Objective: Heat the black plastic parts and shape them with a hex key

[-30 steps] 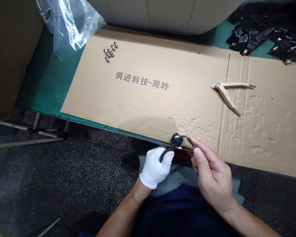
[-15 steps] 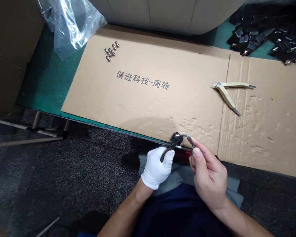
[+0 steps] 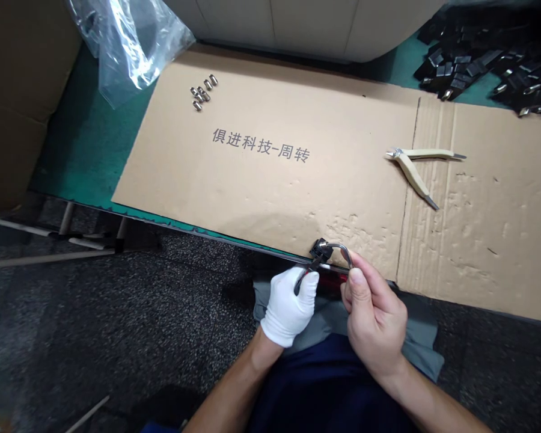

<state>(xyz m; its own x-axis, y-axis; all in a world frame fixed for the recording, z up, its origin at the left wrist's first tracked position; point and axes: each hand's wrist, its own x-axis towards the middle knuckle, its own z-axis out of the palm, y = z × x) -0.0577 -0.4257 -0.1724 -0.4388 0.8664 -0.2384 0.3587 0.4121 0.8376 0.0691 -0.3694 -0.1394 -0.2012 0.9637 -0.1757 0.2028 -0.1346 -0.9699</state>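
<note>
My left hand [image 3: 288, 304], in a white glove, is closed around a narrow dark piece with a trace of red. This runs up to a small black block [image 3: 321, 248] at the cardboard's front edge. I cannot tell whether the narrow piece is a tool or part of the block. My bare right hand [image 3: 376, 319] pinches a curved metal rod [image 3: 342, 248] between thumb and fingers. The rod arches left, its far end at the shiny metal spot on the block. How rod and block meet is too small to make out.
Cardboard [image 3: 261, 192] covers much of the green table [image 3: 85, 150]. Light-handled cutting pliers [image 3: 412, 168] lie spread open at right. Several small metal sleeves [image 3: 202, 93] sit at upper left, near a clear plastic bag [image 3: 135, 48]. Black parts [image 3: 482, 66] with metal ends are heaped at upper right.
My right hand has shifted slightly left along with the curved rod. My left hand and the black block have barely moved.
</note>
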